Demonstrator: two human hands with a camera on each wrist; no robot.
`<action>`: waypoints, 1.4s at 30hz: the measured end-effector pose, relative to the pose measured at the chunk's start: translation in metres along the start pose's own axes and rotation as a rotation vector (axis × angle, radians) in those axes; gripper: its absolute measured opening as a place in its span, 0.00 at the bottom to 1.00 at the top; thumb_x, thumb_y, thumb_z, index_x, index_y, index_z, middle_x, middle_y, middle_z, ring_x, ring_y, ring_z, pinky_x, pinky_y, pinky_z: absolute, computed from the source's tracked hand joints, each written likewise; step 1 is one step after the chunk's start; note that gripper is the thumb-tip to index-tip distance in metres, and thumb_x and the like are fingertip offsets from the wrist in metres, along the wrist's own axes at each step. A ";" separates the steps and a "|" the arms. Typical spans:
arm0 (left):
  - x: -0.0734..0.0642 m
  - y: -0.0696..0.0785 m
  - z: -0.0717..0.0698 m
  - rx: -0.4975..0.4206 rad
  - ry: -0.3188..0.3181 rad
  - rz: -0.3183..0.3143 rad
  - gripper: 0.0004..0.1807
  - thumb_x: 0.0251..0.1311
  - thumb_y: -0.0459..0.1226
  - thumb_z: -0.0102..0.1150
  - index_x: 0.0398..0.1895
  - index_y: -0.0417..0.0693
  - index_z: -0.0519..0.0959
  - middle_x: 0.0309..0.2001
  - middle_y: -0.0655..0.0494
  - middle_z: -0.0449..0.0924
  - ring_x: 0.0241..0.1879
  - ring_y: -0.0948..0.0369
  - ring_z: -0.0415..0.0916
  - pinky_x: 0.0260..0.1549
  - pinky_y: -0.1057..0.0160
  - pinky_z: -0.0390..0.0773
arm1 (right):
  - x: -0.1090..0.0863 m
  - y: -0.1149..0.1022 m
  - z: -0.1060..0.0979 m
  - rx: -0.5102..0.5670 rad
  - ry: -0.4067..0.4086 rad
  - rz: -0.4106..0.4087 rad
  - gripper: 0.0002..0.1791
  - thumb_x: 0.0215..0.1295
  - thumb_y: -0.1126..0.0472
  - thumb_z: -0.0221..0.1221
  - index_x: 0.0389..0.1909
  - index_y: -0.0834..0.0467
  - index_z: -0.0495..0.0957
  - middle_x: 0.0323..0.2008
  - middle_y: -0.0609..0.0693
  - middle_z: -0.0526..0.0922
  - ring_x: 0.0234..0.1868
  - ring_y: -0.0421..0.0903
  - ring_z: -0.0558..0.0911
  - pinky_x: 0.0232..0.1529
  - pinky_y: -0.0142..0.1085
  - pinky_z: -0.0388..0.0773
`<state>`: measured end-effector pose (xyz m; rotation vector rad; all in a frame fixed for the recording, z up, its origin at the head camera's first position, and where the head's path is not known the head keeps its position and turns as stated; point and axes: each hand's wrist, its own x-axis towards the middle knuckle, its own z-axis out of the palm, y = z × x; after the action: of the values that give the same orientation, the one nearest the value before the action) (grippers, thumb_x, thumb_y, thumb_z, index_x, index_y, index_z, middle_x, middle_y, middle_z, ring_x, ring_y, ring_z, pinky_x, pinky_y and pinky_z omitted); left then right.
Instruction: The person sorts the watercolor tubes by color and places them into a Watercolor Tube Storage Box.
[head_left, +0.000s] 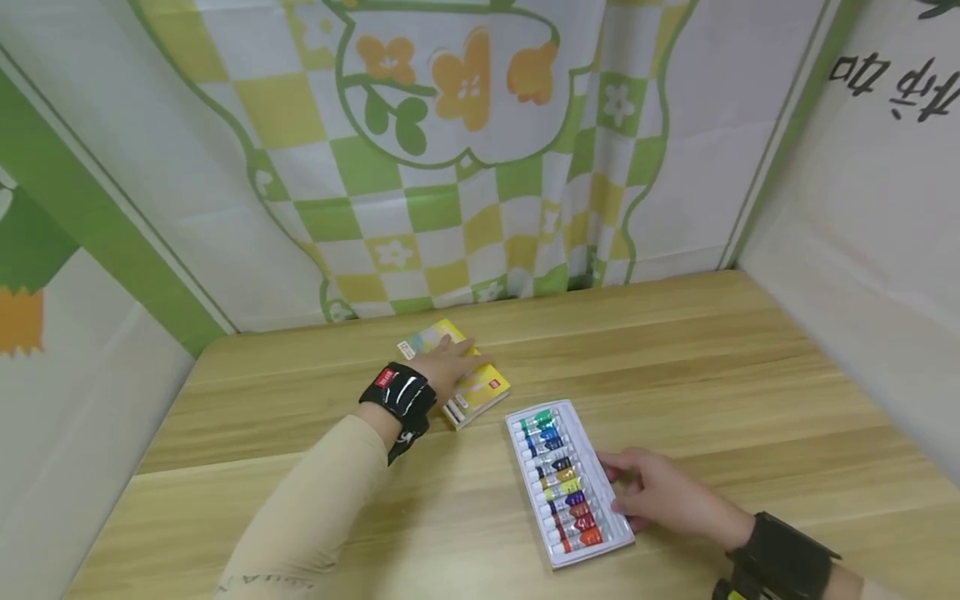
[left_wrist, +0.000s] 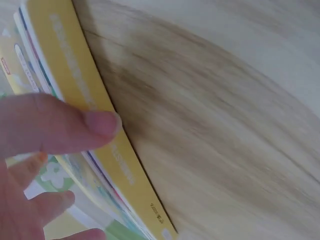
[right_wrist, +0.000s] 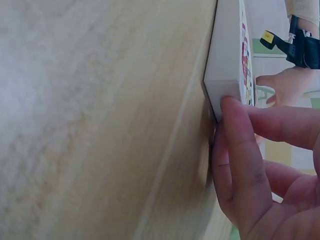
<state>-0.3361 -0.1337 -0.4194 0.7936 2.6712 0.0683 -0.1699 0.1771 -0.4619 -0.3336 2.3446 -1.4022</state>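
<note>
A yellow box with a printed lid lies flat and angled near the middle of the table. My left hand rests over it, fingers spread across the top. In the left wrist view, the thumb lies against the box's yellow side. A white tray of paint tubes lies nearer me on the right, holding a column of several coloured tubes. At its right edge, my right hand pinches the tray. In the right wrist view, fingertips touch the white side wall; the tray's underside is hidden.
The wooden table extends around both items. A green and yellow checked curtain hangs behind its back edge. White panels stand at the left and right.
</note>
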 end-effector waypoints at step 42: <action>0.016 0.018 0.004 0.024 -0.035 0.073 0.59 0.45 0.15 0.62 0.82 0.62 0.56 0.82 0.50 0.46 0.77 0.36 0.43 0.39 0.53 0.84 | 0.029 -0.015 0.004 -0.312 0.122 0.093 0.39 0.44 0.73 0.68 0.65 0.72 0.74 0.44 0.55 0.83 0.25 0.46 0.73 0.24 0.34 0.73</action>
<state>-0.3381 -0.1098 -0.4260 0.8911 2.6153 0.0403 -0.1943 0.1554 -0.4565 -0.2254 2.6458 -1.0404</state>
